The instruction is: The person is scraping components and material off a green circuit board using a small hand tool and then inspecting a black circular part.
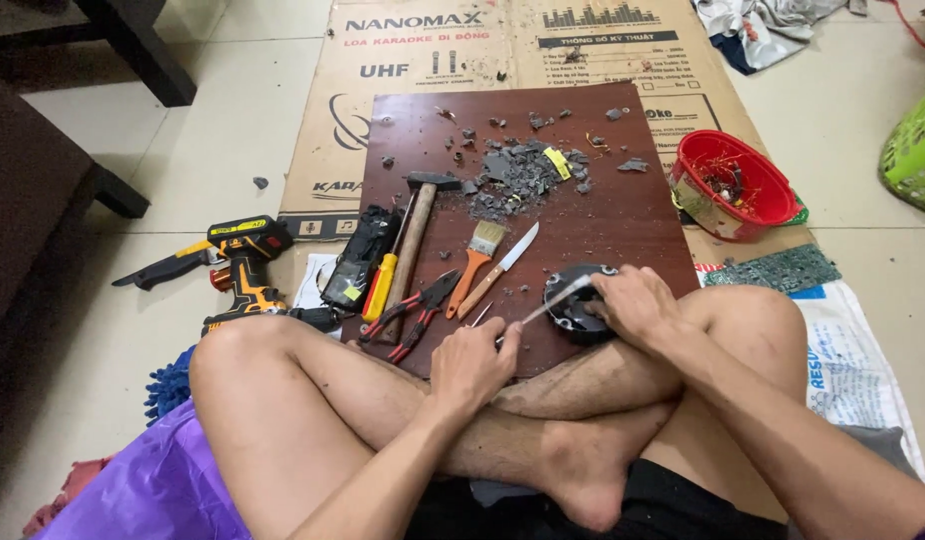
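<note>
Dark reddish-brown board (623, 235), red bowl (758, 165), yellow-and-black drill (241, 262), orange-handled brush (475, 262), purple plastic sheet (153, 485).

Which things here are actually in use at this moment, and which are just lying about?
In use: left hand holding a thin metal tool; right hand steadying the round black part; wooden board.

Lying about: hammer, paintbrush, knife, pliers, yellow screwdriver, cordless drill, red basket, debris pile.

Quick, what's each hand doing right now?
Left hand: closed around a thin metal tool, its tip on the round black part.
Right hand: gripping the round black part, steadying it on the wooden board.
</note>
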